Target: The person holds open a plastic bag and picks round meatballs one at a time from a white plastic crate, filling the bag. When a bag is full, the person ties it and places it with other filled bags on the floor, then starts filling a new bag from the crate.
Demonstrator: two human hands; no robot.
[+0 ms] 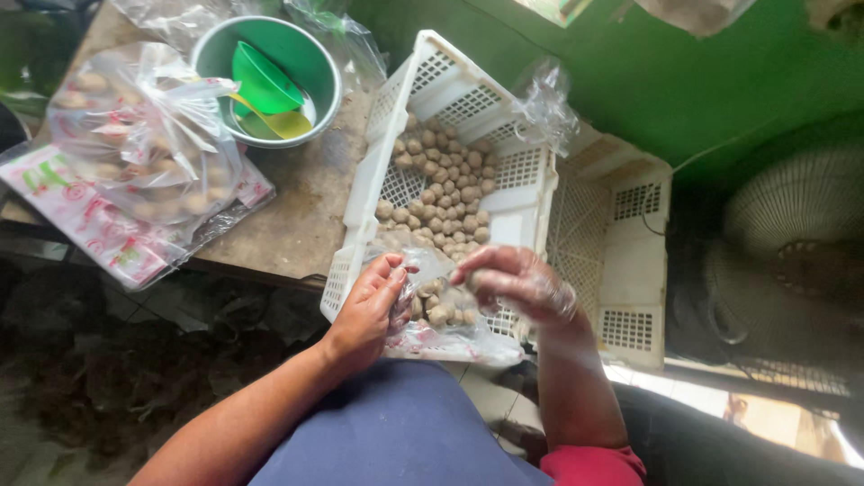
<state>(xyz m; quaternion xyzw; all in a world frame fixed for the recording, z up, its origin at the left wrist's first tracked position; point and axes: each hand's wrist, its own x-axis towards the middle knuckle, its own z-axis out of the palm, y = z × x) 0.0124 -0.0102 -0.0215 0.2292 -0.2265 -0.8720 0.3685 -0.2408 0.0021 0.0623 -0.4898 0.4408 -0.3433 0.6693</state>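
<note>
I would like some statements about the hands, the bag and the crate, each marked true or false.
1. The left hand grips the edge of a clear plastic bag with round balls inside. True.
2. The right hand is bare. False: a thin clear glove covers it.
3. The white crate holds many brownish balls. True.
4. The metal bowl on the table holds a red scoop. False: the scoop is green.
5. The filled, tied bag lies to the right of the crate. False: it lies on the table to its left.
</note>
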